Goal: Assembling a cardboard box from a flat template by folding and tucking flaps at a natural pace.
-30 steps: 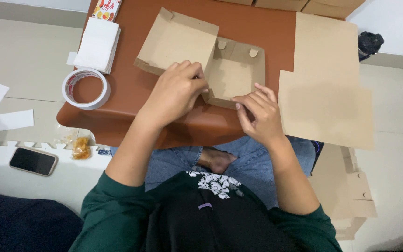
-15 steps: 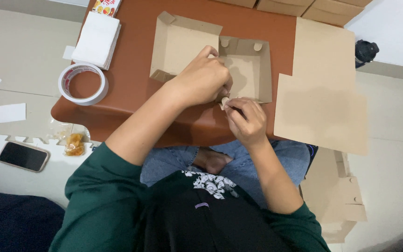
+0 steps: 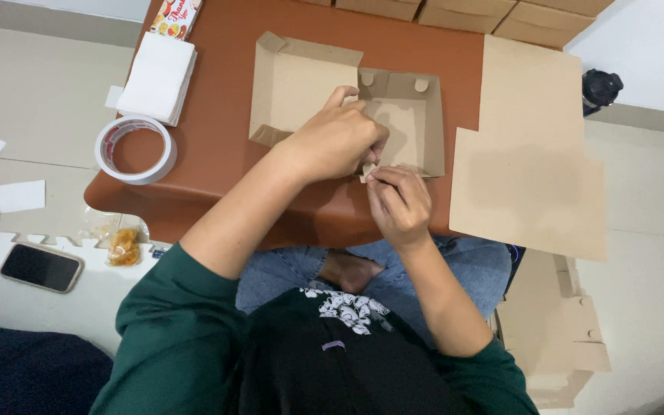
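Centre frame, on brown table (image 3: 224,154): open cardboard box (image 3: 305,81), left hand (image 3: 336,142) and right hand (image 3: 400,201) pinching its near-wall flap, contact itself hidden by fingers. Tape roll (image 3: 135,149) left; cardboard sheet (image 3: 536,154) right; pale floor around.

Two hands are seen, the left hand (image 3: 340,142) and the right hand (image 3: 400,204), on one half-folded cardboard box (image 3: 347,100). One tape roll (image 3: 135,149), one phone (image 3: 41,267), one napkin stack (image 3: 157,77) and two loose paper slips (image 3: 11,197) are counted left.
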